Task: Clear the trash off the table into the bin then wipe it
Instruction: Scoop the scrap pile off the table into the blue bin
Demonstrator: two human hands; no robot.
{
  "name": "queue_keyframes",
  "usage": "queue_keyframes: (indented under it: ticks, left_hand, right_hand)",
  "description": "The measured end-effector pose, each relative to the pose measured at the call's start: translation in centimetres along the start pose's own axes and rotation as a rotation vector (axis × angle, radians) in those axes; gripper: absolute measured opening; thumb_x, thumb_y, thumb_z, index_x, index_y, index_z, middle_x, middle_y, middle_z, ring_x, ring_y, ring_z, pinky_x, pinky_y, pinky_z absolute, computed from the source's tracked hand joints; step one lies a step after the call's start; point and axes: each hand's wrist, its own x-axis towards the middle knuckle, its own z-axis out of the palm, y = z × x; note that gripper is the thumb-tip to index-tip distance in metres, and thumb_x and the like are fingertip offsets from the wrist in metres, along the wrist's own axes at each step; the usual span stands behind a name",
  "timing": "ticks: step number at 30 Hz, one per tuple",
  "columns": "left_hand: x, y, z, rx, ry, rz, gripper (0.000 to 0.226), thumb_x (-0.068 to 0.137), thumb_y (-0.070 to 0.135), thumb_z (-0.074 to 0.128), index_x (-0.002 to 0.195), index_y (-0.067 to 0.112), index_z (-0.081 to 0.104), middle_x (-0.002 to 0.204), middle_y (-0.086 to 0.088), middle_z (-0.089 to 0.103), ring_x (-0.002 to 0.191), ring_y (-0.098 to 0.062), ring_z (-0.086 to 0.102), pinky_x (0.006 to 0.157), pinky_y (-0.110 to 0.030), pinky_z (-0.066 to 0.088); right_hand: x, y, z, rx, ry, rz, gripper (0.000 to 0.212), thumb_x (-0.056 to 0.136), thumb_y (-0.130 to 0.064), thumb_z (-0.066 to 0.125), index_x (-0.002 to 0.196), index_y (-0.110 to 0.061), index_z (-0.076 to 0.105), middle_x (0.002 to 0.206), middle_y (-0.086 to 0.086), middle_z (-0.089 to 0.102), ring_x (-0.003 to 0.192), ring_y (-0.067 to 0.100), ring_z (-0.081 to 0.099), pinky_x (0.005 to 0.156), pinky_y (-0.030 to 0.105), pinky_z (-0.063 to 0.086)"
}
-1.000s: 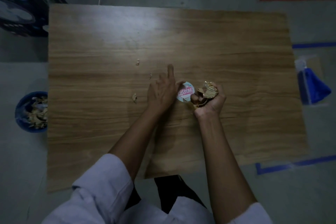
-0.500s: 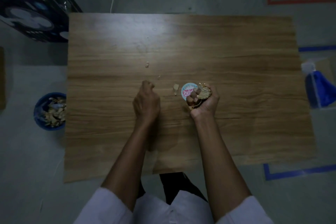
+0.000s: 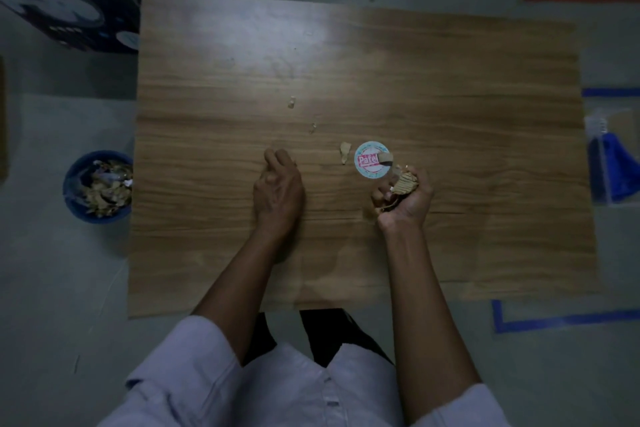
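Head view: right hand (image 3: 403,199) clenched round wad of scraps (image 3: 406,183), likely hoarded for one trip to bin (image 3: 73,199); left hand (image 3: 278,187) curled on table (image 3: 450,80), contents untellable; lid (image 3: 369,163) unclaimed.

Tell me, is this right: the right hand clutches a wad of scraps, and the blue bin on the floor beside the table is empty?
Not quite. The head view shows the blue bin is not empty: it holds a heap of scraps. The rest stands: the right hand clutches a wad of scraps, and the bin sits on the floor beside the table.
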Motion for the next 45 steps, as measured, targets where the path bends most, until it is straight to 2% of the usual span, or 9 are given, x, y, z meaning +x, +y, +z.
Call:
queue_keyframes:
  ticks: [4, 11, 20, 23, 31, 37, 40, 42, 45]
  left_hand:
    - [1.4, -0.3, -1.0, -0.168, -0.118, -0.013, 0.024, 0.109, 0.028, 0.034, 0.117, 0.007, 0.043, 0.117, -0.019, 0.061, 0.094, -0.044, 0.065, 0.073, -0.048, 0.046]
    - [6.5, 2.9, -1.7, -0.253, -0.151, 0.001, 0.05, 0.106, 0.037, 0.043, 0.144, 0.009, 0.026, 0.118, -0.016, 0.071, 0.103, -0.042, 0.067, 0.084, -0.046, 0.049]
    - [6.7, 4.6, -0.8, -0.029, -0.135, 0.116, 0.027, 0.104, 0.018, 0.043, 0.129, 0.005, 0.043, 0.111, -0.02, 0.07, 0.099, -0.044, 0.067, 0.08, -0.047, 0.05]
    - [5.6, 6.2, -1.6, -0.115, -0.188, 0.174, 0.023, 0.105, 0.019, 0.042, 0.124, 0.006, 0.043, 0.121, -0.021, 0.064, 0.1, -0.045, 0.065, 0.078, -0.047, 0.045]
    - [2.7, 8.0, -0.4, -0.021, -0.271, 0.406, 0.033, 0.096, 0.013, 0.045, 0.128, 0.008, 0.04, 0.157, -0.019, 0.023, 0.067, -0.038, 0.051, 0.06, -0.038, 0.031]
    - [3.1, 7.6, -0.4, 0.089, -0.248, 0.535, 0.029, 0.102, 0.018, 0.045, 0.128, 0.005, 0.043, 0.13, -0.021, 0.045, 0.073, -0.041, 0.062, 0.056, -0.045, 0.047]
    - [2.7, 9.3, -0.8, -0.035, -0.29, 0.507, 0.057, 0.091, 0.022, 0.065, 0.137, 0.006, 0.037, 0.13, -0.018, 0.045, 0.086, -0.043, 0.061, 0.063, -0.042, 0.043]
    - [2.5, 11.3, -0.8, -0.145, -0.256, 0.544, 0.047, 0.098, 0.027, 0.057, 0.137, 0.007, 0.039, 0.13, -0.018, 0.049, 0.092, -0.045, 0.062, 0.066, -0.044, 0.043]
    - [2.7, 12.6, 0.4, -0.009, -0.197, 0.641, 0.039, 0.102, 0.023, 0.043, 0.137, 0.004, 0.043, 0.13, -0.02, 0.053, 0.092, -0.044, 0.064, 0.061, -0.044, 0.047]
  right_hand:
    - [-0.5, 0.6, 0.8, -0.036, 0.046, -0.003, 0.026, 0.09, -0.022, 0.049, 0.064, -0.02, 0.049, 0.049, -0.005, 0.037, 0.034, 0.01, 0.029, 0.04, 0.014, 0.019]
    - [0.2, 0.3, -0.7, -0.041, 0.054, -0.011, 0.022, 0.088, -0.022, 0.052, 0.067, -0.021, 0.048, 0.053, -0.004, 0.038, 0.035, 0.011, 0.03, 0.037, 0.016, 0.023]
    - [0.9, -0.3, -2.8, -0.102, 0.15, -0.033, 0.013, 0.081, -0.025, 0.061, 0.072, -0.019, 0.055, 0.055, -0.005, 0.048, 0.036, 0.011, 0.034, 0.038, 0.018, 0.024]
    - [1.0, -0.9, -2.4, -0.153, 0.184, -0.081, 0.012, 0.078, -0.025, 0.065, 0.074, -0.018, 0.057, 0.059, -0.003, 0.051, 0.037, 0.012, 0.037, 0.038, 0.018, 0.025]
    - [1.7, -2.4, -2.3, -0.142, 0.161, -0.107, 0.014, 0.083, -0.022, 0.064, 0.071, -0.017, 0.058, 0.062, 0.0, 0.05, 0.038, 0.013, 0.039, 0.038, 0.017, 0.025]
    - [1.4, -2.1, -3.6, -0.099, 0.154, -0.054, 0.014, 0.083, -0.025, 0.063, 0.074, -0.017, 0.058, 0.064, 0.0, 0.05, 0.036, 0.011, 0.037, 0.037, 0.017, 0.025]
    - [0.8, -2.1, -3.9, -0.075, 0.165, -0.039, 0.015, 0.083, -0.025, 0.062, 0.073, -0.015, 0.058, 0.064, 0.0, 0.049, 0.035, 0.011, 0.037, 0.036, 0.016, 0.025]
    - [0.7, -2.0, -3.9, -0.063, 0.169, -0.034, 0.017, 0.076, -0.029, 0.065, 0.074, -0.015, 0.058, 0.062, -0.001, 0.046, 0.035, 0.011, 0.036, 0.036, 0.015, 0.025]
    - [0.7, -1.9, -4.0, -0.067, 0.175, -0.025, 0.025, 0.063, -0.035, 0.068, 0.076, -0.015, 0.059, 0.06, -0.002, 0.047, 0.038, 0.012, 0.036, 0.037, 0.016, 0.025]
